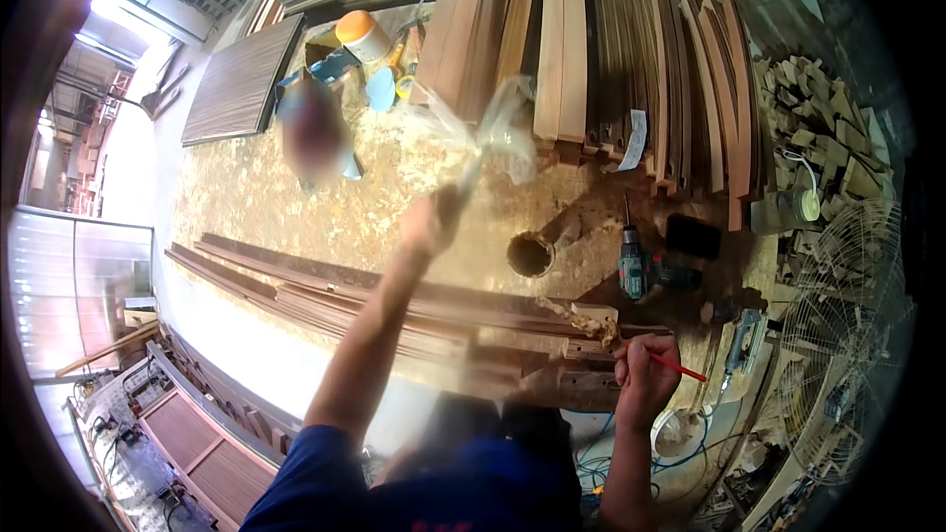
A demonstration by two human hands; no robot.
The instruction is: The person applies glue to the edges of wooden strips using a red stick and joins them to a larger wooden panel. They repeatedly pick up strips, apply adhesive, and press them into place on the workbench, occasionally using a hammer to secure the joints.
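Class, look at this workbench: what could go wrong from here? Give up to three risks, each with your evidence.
1. The drill lies loose with its bit exposed; a passing arm might catch it.
2. Blue cables lie in loops on the floor near the person, so a foot could snag.
3. The slim red stick juts from the right hand and might jab something.

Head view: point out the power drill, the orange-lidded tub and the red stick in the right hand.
Power drill (633, 272), head view: on its green body.
Orange-lidded tub (370, 42), head view: on its white side.
Red stick (678, 366), head view: on its bare shaft.
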